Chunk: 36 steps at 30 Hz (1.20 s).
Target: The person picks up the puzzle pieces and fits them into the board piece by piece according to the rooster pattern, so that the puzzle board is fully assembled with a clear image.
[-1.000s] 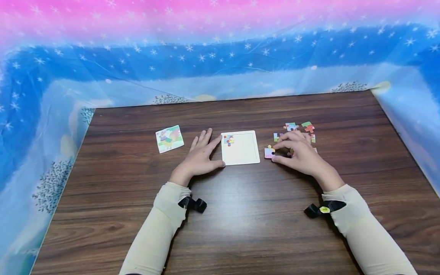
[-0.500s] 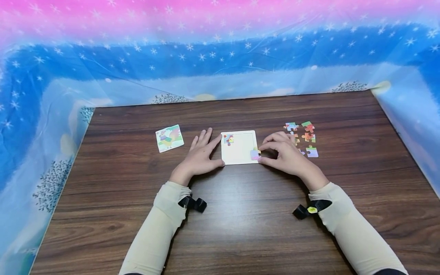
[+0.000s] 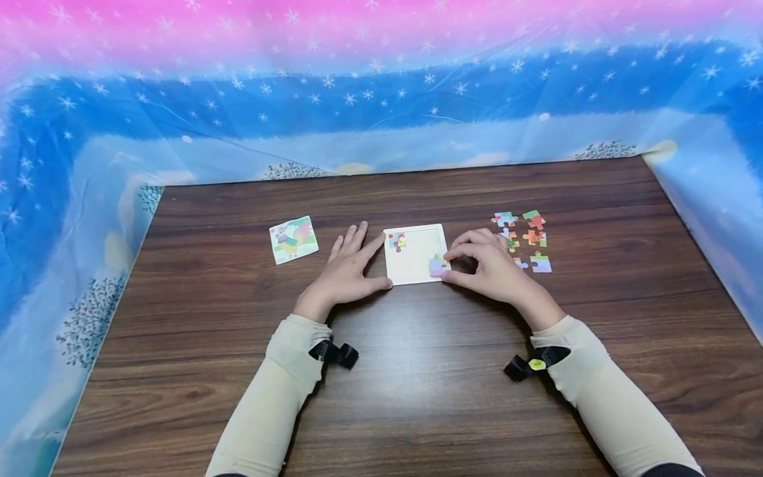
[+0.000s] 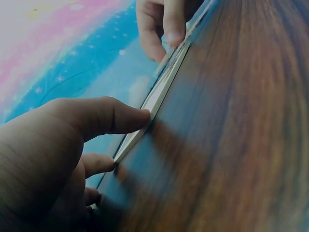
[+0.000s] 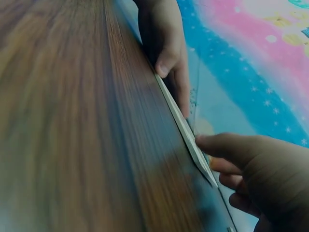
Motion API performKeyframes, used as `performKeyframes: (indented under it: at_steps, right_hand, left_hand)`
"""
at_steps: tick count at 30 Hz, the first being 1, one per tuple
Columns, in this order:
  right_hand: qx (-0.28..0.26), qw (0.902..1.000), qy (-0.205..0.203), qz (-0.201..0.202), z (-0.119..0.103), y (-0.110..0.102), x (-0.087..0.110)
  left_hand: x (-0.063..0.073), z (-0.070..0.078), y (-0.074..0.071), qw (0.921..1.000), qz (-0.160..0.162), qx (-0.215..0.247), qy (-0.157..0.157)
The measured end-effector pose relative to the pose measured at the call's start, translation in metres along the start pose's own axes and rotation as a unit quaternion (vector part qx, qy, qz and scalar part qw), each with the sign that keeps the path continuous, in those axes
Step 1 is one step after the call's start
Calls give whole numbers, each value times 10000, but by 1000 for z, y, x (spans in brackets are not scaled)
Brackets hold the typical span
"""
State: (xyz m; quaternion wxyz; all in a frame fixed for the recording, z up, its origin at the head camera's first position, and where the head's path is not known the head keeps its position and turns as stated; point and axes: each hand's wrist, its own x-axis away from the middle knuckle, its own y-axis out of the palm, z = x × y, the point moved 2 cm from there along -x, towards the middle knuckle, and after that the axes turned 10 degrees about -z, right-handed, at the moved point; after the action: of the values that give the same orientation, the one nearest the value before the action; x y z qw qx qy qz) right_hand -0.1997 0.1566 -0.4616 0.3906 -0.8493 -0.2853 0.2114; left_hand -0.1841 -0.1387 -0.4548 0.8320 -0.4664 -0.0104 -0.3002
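Note:
A white square puzzle tray [image 3: 411,255] lies on the table between the two hands. One jigsaw piece [image 3: 397,241] sits in its upper left corner. My left hand [image 3: 352,268] is spread flat, with thumb and index finger touching the tray's left edge near its corners. Between thumb and fingertips my right hand [image 3: 491,267] pinches a lilac and yellow puzzle piece [image 3: 438,266] over the tray's lower right corner. In the right wrist view the thumb [image 5: 219,144] hides most of that piece. Low angles in both wrist views show the tray only as a thin edge.
Several loose puzzle pieces [image 3: 534,237] lie in rough rows to the right, some partly behind the right hand. Left of the left hand is a picture card [image 3: 295,240] with a cartoon animal. A snowflake-patterned cloth [image 3: 381,99] walls the wooden table's back and sides.
My right hand has brought the lilac and yellow piece leftward from the loose pieces to the tray, then slightly farther left. The left hand stays in place.

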Motion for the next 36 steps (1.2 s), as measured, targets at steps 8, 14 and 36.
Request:
performKeyframes:
  at_steps: [8, 14, 36]
  right_hand:
    - [96, 9986, 380, -351, -14, 9, -17]
    - [31, 9978, 485, -458, -23, 13, -23]
    - [39, 9990, 414, -149, -33, 29, -38]
  left_hand:
    - [0, -1, 1, 10000, -30, 9, -31]
    - [0, 0, 1, 10000, -55, 39, -27]
    - [0, -1, 0, 10000, -69, -31, -50]
